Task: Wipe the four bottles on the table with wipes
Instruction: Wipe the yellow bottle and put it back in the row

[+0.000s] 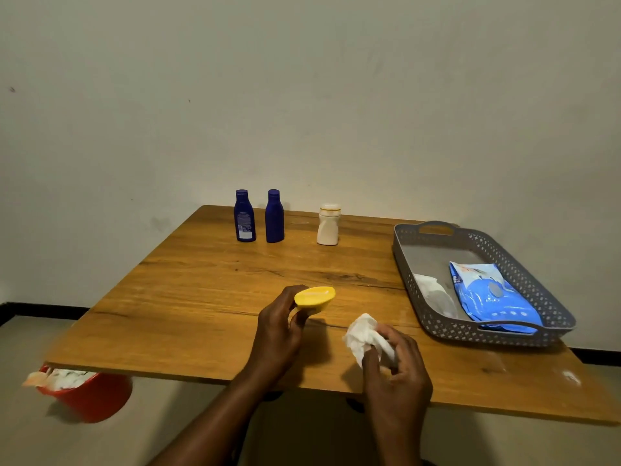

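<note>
No brand name can be read anywhere: the left of the two dark blue plastic bottles (244, 216) carries a pale printed panel low on its side, too small to make out, and the blue plastic pack of wipes (494, 297) shows white print that is blurred.

The left hand (280, 326) grips a yellow plastic bottle (315, 297) above the near middle of the wooden bench (201, 297), fingers and thumb curled round its body. The bottle is tipped so its flat oval end faces up and toward the camera; most of its body is hidden by the fingers. Just to the right, the right hand (398, 363) clutches a crumpled white wipe (364, 336), fingers curled about it, with the bunched end sticking out toward the yellow bottle but apart from it.

The second dark blue plastic bottle (275, 216) stands upright just beside the first at the far edge of the bench, and a cream-white plastic bottle with a pale cap (328, 225) stands upright a little to their right.

On the right of the bench sits a grey perforated plastic tray with handles (524, 264). It holds the pack of wipes and, beside it, a loose white wipe (433, 290).

Below the bench's left corner stands a red plastic bin (90, 395) filled with crumpled white wipes.
</note>
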